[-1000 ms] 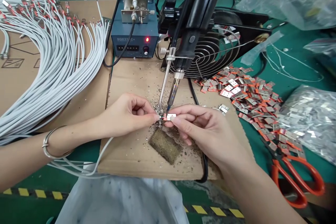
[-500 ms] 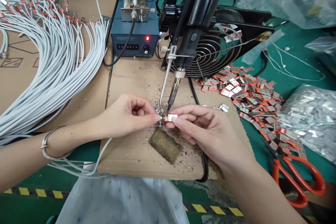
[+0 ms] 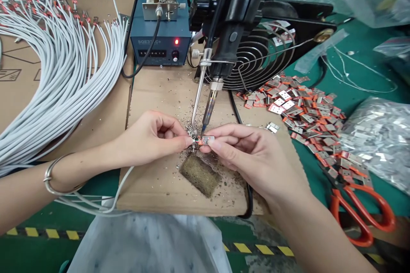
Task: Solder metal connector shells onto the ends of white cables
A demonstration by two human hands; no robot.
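Note:
Between the fingertips of my right hand (image 3: 253, 153) is a small USB connector (image 3: 209, 139) with a metal shell and a red-orange end. My left hand (image 3: 160, 138) pinches the end of a grey cable (image 3: 124, 183), which runs out below the wrist; its tip meets the red end of the connector. Right above that joint stands the soldering iron (image 3: 209, 106), its dark tip at or very near the connector. Beside the iron a bent metal solder feed tube (image 3: 196, 111) points to the same spot. Whether the tip touches is too small to tell.
A brown sponge (image 3: 200, 175) lies below my hands on the cardboard (image 3: 153, 196). Left is a bundle of grey cables (image 3: 64, 76); behind stand a blue solder feeder (image 3: 160, 47) and a fan (image 3: 253, 59). Right are piled USB connectors (image 3: 307, 115) and orange-handled scissors (image 3: 361, 209).
The connector has turned in my right fingers, so a different face with more of its red part shows. The whole view has shifted slightly; both hands keep their grip.

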